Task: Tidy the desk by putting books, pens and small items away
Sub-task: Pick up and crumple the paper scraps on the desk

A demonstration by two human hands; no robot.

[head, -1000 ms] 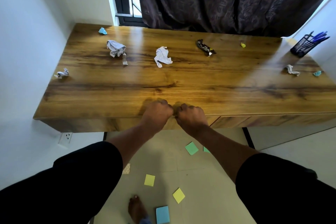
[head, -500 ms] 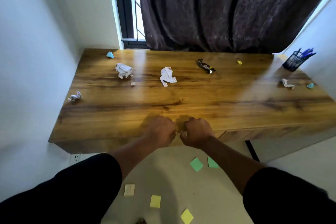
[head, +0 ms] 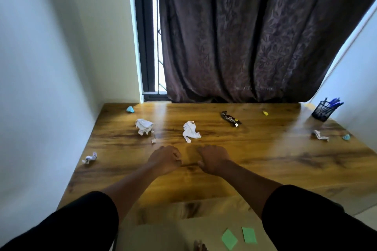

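My left hand (head: 165,160) and my right hand (head: 213,159) are both curled up like loose fists, side by side with a small gap between them, just over the brown wooden desk (head: 255,159). I cannot tell if anything is inside them.

The nearest thing to tidy is the crumpled white paper ball (head: 190,131), just past my hands in the middle of the desk. A bigger white crumpled paper (head: 144,126) sits to its left. A tiny white scrap (head: 89,157) lies near the left edge.

I think these papers are very light and soft. They will squash, not break. I can pinch one anywhere on a sticking-out fold, or scoop it with my whole hand.

The dark shiny snack wrapper (head: 231,118) is farther back. It looks slippery and crinkly, so I would grab it in the middle.

The black mesh pen cup (head: 323,110) with blue pens (head: 334,101) stands at the far right corner.
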